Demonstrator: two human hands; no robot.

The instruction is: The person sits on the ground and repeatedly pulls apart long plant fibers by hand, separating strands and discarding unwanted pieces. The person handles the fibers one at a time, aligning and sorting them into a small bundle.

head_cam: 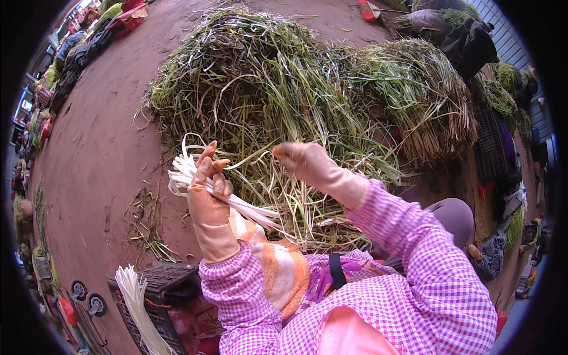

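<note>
My left hand (208, 199), in a soiled pale rubber glove, holds a bundle of thin white stalks (253, 211) across its palm, thumb and some fingers raised. The looped ends of the bundle stick out to the left of the hand. To the right, my right hand (306, 166), also gloved, hovers over a large heap of long green leafy stalks (248, 97). Its fingers are bent and blurred, so whether a strand is between them is unclear. A striped orange and white towel (284, 275) lies under my left forearm, across the lap.
Another white stalk bundle (140, 306) rests on a black plastic crate (164, 279) at lower left. Tied bundles of stalks (426, 97) lie at upper right, near a dark crate (490, 142). Small wheels (95, 304) stand on the reddish floor (97, 146). Leaf scraps (153, 244) lie beside the heap.
</note>
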